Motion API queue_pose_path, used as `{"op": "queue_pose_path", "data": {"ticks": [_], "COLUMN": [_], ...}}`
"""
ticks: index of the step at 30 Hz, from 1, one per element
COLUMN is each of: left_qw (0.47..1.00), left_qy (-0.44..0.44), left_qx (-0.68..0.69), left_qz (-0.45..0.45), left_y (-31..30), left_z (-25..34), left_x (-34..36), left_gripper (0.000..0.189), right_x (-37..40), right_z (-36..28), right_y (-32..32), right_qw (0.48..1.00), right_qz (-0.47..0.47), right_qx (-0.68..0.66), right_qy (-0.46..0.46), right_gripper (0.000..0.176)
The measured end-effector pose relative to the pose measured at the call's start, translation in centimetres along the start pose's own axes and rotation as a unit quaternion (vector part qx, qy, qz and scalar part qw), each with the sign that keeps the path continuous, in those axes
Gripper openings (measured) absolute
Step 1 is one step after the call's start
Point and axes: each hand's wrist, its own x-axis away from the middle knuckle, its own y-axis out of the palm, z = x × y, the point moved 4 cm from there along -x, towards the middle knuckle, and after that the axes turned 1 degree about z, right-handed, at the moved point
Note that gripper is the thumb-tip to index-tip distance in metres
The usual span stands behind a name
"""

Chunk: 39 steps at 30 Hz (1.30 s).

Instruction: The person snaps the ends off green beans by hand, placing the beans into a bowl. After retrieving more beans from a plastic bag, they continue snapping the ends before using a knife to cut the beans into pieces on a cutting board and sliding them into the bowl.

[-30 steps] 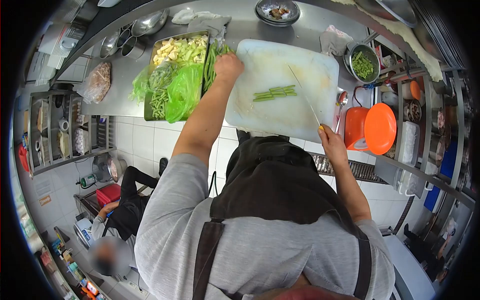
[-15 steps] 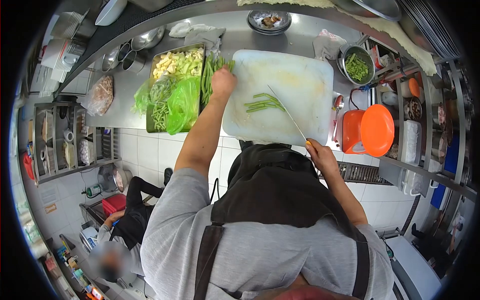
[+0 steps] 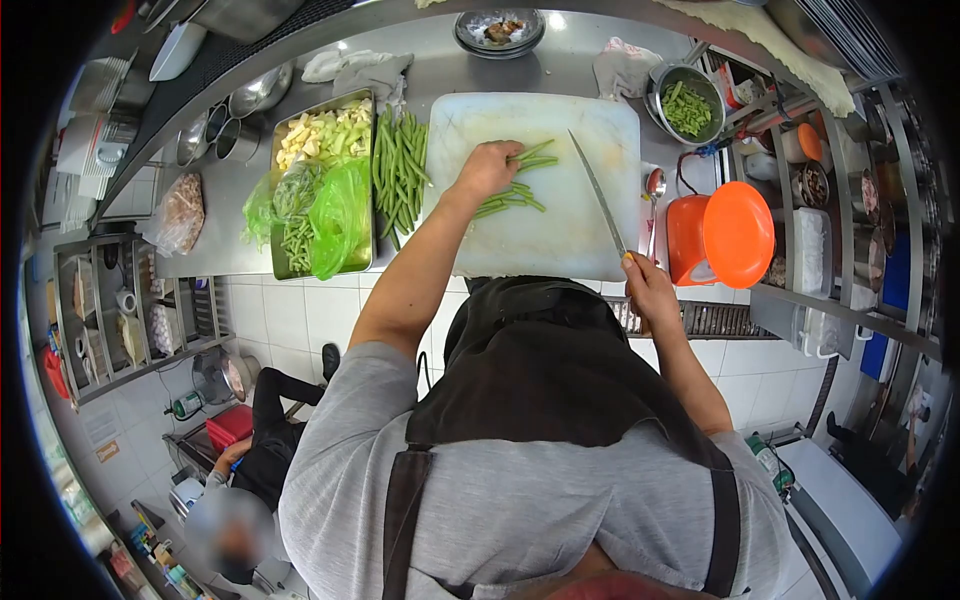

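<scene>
My left hand is closed on a few green beans over the middle of the white cutting board; the bean ends stick out to the right of the fingers. More green beans lie on the board just below that hand. My right hand grips the handle of a long knife at the board's lower right edge, its blade slanting up to the left over the board. A pile of long green beans lies left of the board, beside a metal tray.
The tray holds cut vegetables and a green plastic bag. Right of the board are a bowl of cut beans, a spoon and an orange container. Stacked bowls stand behind. Another person sits at lower left.
My left hand has moved from the bean pile onto the board, now with beans in it. The knife has shifted right, away from the beans on the board. The whole view has shifted slightly.
</scene>
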Motion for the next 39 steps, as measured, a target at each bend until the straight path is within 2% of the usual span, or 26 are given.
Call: {"op": "queue_pose_path", "data": {"ticks": [1,4,8,10,14,17,19,20,22,23,25,26,28,29,31,32,35,37,39], "left_qw": [0.999,0.998,0.999,0.996,0.998,0.993,0.972,0.972,0.982,0.982,0.994,0.994,0.991,0.991,0.987,0.988,0.991,0.993,0.993], "left_qy": [-0.043,-0.066,-0.042,0.011,-0.005,-0.047,-0.146,-0.148,-0.124,-0.124,-0.109,-0.109,-0.099,-0.101,-0.127,-0.127,-0.076,0.01,0.02], "left_qx": [0.024,0.023,0.008,-0.084,-0.058,-0.102,-0.159,-0.159,-0.138,-0.138,-0.031,-0.029,0.04,0.041,-0.057,-0.057,-0.084,-0.118,-0.112], "left_qz": [-0.016,-0.013,-0.005,0.003,-0.021,0.033,-0.089,-0.087,-0.018,-0.018,0.002,0.002,0.077,0.079,0.074,0.074,0.068,0.029,0.025], "left_y": [-0.2,-1.2,-1.9,-2.1,-2.5,-3.6,-4.0,-3.5,-2.3,-2.3,-2.0,-1.4,-1.3,-1.5,-1.9,-2.4,-3.2,-2.8,-1.7], "left_z": [-0.3,-1.4,-3.6,-3.6,-2.3,-2.9,-3.1,-3.6,-4.8,-4.4,-3.0,-2.7,-2.3,-2.1,-1.9,-1.4,0.4,2.0,1.3], "left_x": [0.0,-0.1,-0.2,0.0,0.7,1.6,2.9,3.2,3.9,3.9,3.6,3.5,3.2,3.3,3.2,3.1,3.0,2.6,2.4], "left_gripper": [0.031,0.028,0.026,0.026,0.024,0.021,0.019,0.019,0.019,0.019,0.017,0.017,0.017,0.017,0.015,0.015,0.024,0.03,0.03], "right_x": [0.1,0.0,-0.5,-0.8,-1.4,-1.4,-1.2,-1.0,-1.1,-1.2,-1.2,-1.1,-1.2,-1.2,-1.2,-1.1,-0.8,-0.8,-0.9], "right_z": [-0.2,-0.5,-1.5,-2.2,-2.6,-2.6,-3.1,-3.3,-3.4,-3.3,-3.3,-3.4,-3.4,-3.3,-3.0,-3.0,-3.5,-4.0,-4.3], "right_y": [-0.1,-0.3,-0.4,-0.3,0.3,0.7,1.0,1.1,1.4,1.5,1.4,1.4,1.3,1.3,1.0,0.9,0.6,0.5,0.7], "right_qw": [1.0,0.999,0.997,0.998,0.995,0.993,0.993,0.995,0.996,0.997,0.997,0.997,0.997,0.997,0.997,0.995,0.986,0.981,0.966], "right_qz": [0.008,0.012,0.012,0.005,-0.002,-0.006,-0.012,-0.019,-0.028,-0.029,-0.027,-0.027,-0.027,-0.03,-0.032,-0.018,-0.008,-0.01,-0.047], "right_qx": [0.019,0.045,0.069,0.066,0.089,0.098,0.103,0.09,0.077,0.074,0.073,0.069,0.068,0.068,0.068,0.094,0.141,0.162,0.229], "right_qy": [-0.013,-0.019,-0.026,-0.023,-0.05,-0.064,-0.06,-0.039,-0.019,-0.022,-0.023,-0.02,-0.019,-0.019,-0.018,-0.042,-0.086,-0.108,-0.111], "right_gripper": [0.045,0.044,0.043,0.043,0.042,0.042,0.042,0.042,0.043,0.043,0.043,0.043,0.043,0.043,0.042,0.042,0.041,0.041,0.04]}}
